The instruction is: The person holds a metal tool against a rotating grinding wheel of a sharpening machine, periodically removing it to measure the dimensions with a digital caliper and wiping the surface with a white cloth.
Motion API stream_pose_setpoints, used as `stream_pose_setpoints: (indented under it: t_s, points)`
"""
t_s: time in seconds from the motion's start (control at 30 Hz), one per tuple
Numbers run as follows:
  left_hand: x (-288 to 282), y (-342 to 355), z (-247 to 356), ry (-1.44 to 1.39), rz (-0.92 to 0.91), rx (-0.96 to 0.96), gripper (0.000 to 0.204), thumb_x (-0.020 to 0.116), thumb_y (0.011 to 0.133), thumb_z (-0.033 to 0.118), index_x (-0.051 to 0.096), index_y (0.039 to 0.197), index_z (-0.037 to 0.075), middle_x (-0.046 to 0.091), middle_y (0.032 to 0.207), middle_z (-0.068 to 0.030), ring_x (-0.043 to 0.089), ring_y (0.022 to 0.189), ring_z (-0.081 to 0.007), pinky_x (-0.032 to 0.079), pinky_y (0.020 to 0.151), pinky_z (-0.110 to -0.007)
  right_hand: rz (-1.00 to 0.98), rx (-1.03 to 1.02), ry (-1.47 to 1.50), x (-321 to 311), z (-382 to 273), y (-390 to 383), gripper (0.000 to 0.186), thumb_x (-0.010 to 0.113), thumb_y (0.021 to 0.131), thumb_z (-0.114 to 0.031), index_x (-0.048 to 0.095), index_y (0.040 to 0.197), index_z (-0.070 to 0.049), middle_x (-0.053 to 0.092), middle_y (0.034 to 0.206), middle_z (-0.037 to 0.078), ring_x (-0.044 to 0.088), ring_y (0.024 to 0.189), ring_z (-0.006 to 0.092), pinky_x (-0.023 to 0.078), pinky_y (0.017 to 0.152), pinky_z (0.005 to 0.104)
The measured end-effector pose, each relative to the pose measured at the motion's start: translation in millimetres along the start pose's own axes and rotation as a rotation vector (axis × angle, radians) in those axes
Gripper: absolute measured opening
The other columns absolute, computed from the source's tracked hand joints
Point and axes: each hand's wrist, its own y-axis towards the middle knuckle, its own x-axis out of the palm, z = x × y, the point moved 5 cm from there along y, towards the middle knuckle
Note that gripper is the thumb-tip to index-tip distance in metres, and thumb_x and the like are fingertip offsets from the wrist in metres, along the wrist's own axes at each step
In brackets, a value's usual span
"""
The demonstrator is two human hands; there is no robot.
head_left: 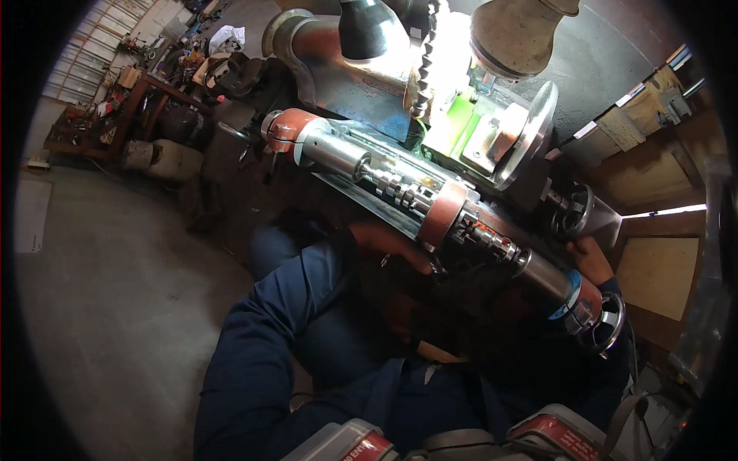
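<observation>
A lobed metal camshaft (pixel 496 242) lies between two cylindrical metal holders on a grinding machine, running through a red ring-shaped rest (pixel 444 213). My left hand (pixel 403 252) is low in the shadow beneath this rest. Its fingers bend round by a small metal knob (pixel 438 270); darkness hides their exact grip. At the right, past the red end block (pixel 588 296), my right hand (pixel 592 261) curls its fingers at the lower rim of a dark handwheel (pixel 574 213). Part of that grip is hidden. A shiny smaller handwheel (pixel 610 323) sits at the machine's near right end.
Above the camshaft stands a large grinding wheel (pixel 530 138) beside a brightly lit green housing (pixel 453 131). A black lamp shade (pixel 373 31) and a segmented hose (pixel 424 73) hang over the machine. Tools and parts clutter a bench (pixel 142 96) at far left. Wooden cabinets (pixel 661 269) flank the right.
</observation>
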Motion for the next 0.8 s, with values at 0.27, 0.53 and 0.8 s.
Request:
stream_pose_setpoints:
  t_s: [0.27, 0.53, 0.8]
  points:
    - [8, -16, 20, -0.004, 0.062, -0.065, 0.054, 0.08, 0.074, 0.004, 0.061, 0.125, 0.004, 0.067, 0.12, -0.0101, 0.061, 0.112, -0.0217, 0.05, 0.095, -0.034, -0.167, -0.137, 0.123, 21, 6, 23, 0.051, 0.058, 0.09, -0.009, 0.046, 0.139, -0.003, 0.056, 0.134, 0.018, 0.058, 0.117, 0.0305, 0.041, 0.104, 0.0364]
    - [14, -22, 30, -0.115, 0.059, -0.012, 0.053, 0.082, 0.072, 0.003, 0.063, 0.122, 0.004, 0.068, 0.115, -0.0108, 0.064, 0.107, -0.0218, 0.051, 0.093, -0.033, -0.051, -0.158, 0.028, 19, 19, 46, 0.042, 0.058, 0.089, -0.007, 0.052, 0.131, -0.001, 0.062, 0.125, 0.017, 0.06, 0.112, 0.0278, 0.043, 0.1, 0.0352]
    - [7, -16, 13, -0.075, 0.05, -0.06, 0.052, 0.085, 0.071, 0.017, 0.066, 0.118, 0.004, 0.068, 0.114, -0.0092, 0.063, 0.105, -0.0203, 0.05, 0.092, -0.033, 0.276, -0.205, -0.059, -14, 34, 64, 0.035, 0.057, 0.089, -0.005, 0.059, 0.123, 0.001, 0.067, 0.115, 0.015, 0.062, 0.108, 0.0251, 0.045, 0.097, 0.034]
